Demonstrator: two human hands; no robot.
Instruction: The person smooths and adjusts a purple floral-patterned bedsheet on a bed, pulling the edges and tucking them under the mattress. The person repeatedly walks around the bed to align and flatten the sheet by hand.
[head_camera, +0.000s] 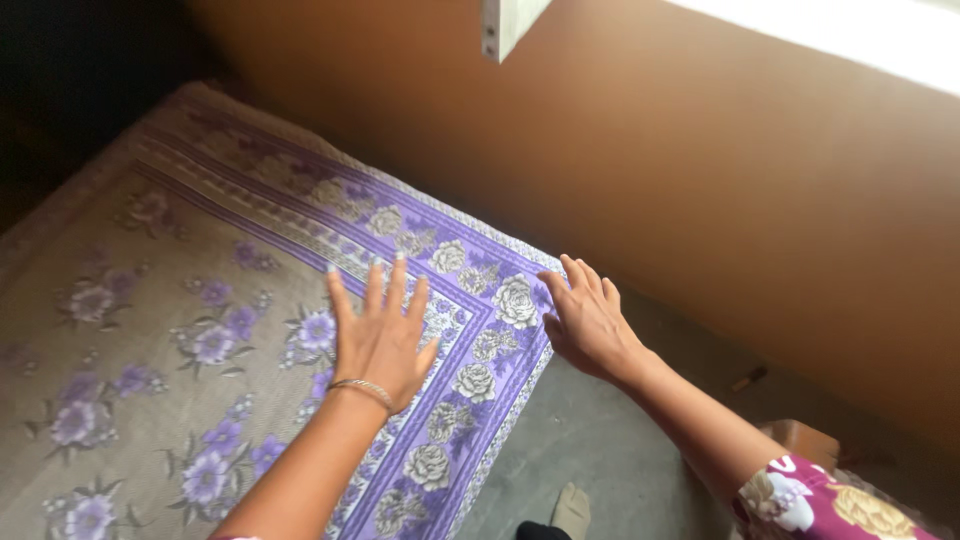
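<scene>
Hands, 2: left hand (378, 335) and right hand (587, 322) flat on 1 floral bedsheet (215, 300).

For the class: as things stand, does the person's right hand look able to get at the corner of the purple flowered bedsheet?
Probably yes. The right hand is already at the corner edge of the bedsheet, fingers spread, with nothing between them. The left hand lies flat on the sheet further in and does not block the way.

Orange-brown wall (700, 170) runs along the far side of the bed. Grey floor (600, 450) lies between wall and bed edge. Pale board end (505, 25) hangs at the top of the view. Small brown box (805, 440) sits on the floor near the wall; beside it a small dark object (750, 378), possibly a wood scrap.
</scene>
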